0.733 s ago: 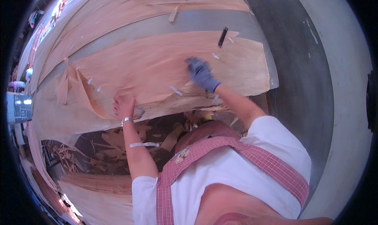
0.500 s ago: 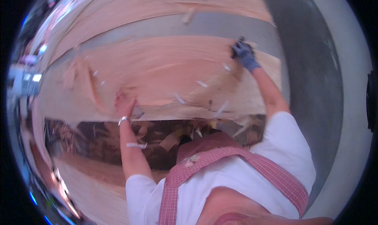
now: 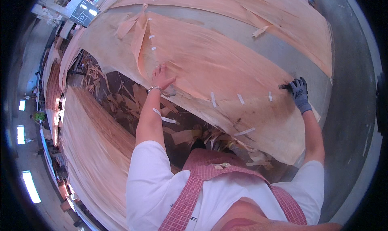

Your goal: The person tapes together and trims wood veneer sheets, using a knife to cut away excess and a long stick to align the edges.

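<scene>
A large thin sheet of orange-tan wood veneer [image 3: 210, 61] lies over a paler sheet [image 3: 275, 130]. My bare left hand [image 3: 162, 77], with a bracelet at the wrist, rests open and flat, fingers spread, near the veneer's near left edge. My right hand [image 3: 299, 91], in a grey glove with dark fingertips, is closed at the veneer's right end. Something small and dark shows at its fingers; I cannot tell whether it is a tool or the glove. White tape strips [image 3: 213, 99] dot the near seam. Two more strips [image 3: 167, 120] hang at my left forearm.
A narrow torn veneer piece [image 3: 139, 49] stands up at the sheet's left end. More veneer [image 3: 279, 24] lies beyond a grey band. Wood scraps [image 3: 125, 103] litter the floor below the near edge. Another veneer stack [image 3: 97, 150] is at my left. Grey floor [image 3: 347, 109] runs along the right.
The whole view has turned, so the sheets now slant down to the right and more of the left side shows. Both hands stay at about the same places on the veneer.
</scene>
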Available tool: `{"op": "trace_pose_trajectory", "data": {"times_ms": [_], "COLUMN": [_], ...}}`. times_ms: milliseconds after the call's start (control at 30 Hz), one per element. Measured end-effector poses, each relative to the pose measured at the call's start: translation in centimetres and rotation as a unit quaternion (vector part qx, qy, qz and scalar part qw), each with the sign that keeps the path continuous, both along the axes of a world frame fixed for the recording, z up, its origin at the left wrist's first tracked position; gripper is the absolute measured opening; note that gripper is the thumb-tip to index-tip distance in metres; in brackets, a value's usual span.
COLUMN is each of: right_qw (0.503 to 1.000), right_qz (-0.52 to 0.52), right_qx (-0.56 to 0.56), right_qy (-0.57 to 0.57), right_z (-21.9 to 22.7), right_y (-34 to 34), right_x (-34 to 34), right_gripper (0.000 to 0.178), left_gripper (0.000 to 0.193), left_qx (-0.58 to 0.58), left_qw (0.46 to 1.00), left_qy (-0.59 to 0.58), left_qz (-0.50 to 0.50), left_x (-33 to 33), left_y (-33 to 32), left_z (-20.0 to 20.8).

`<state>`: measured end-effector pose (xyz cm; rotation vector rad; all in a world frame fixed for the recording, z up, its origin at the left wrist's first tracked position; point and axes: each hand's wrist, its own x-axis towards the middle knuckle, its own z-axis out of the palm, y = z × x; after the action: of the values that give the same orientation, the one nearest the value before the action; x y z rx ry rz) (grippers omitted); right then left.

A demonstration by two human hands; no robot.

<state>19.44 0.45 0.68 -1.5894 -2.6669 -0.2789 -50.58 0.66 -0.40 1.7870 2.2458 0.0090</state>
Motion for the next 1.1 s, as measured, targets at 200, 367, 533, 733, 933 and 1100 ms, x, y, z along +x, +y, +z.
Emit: {"op": "trace_pose_trajectory", "data": {"times_ms": [200, 367, 533, 733, 933, 1100], "right_qw": [0.995, 0.992, 0.990, 0.916, 0.916, 0.899], "right_qz": [-0.082, -0.123, -0.105, -0.334, -0.379, -0.410], "right_qx": [-0.031, 0.001, 0.077, 0.050, 0.083, 0.069], "right_qy": [0.041, 0.025, -0.055, 0.216, 0.097, 0.137], "right_z": [-0.6, 0.7, 1.7, 4.0, -3.0, -3.2], "right_y": [0.0, -0.4, -2.0, -16.3, -22.6, -23.0], "right_x": [-0.2, -1.5, 0.7, -3.9, -3.0, -3.5], "right_gripper": [0.028, 0.026, 0.029, 0.030, 0.053, 0.057], "left_gripper": [0.104, 0.104, 0.103, 0.100, 0.087, 0.086], "left_qx": [0.018, 0.015, -0.020, 0.017, 0.128, 0.133], "left_qw": [1.000, 1.000, 0.997, 0.995, 0.976, 0.930], "left_qy": [0.016, 0.014, 0.058, 0.047, 0.121, -0.053], "left_qz": [-0.011, -0.013, -0.040, -0.088, -0.127, -0.338], "left_x": [-0.6, -0.5, -1.7, -1.2, 3.1, 25.0], "left_y": [0.2, 0.3, 1.3, 1.4, -0.1, -10.2], "left_z": [-1.2, -0.9, -2.0, -2.1, -2.0, 1.5]}}
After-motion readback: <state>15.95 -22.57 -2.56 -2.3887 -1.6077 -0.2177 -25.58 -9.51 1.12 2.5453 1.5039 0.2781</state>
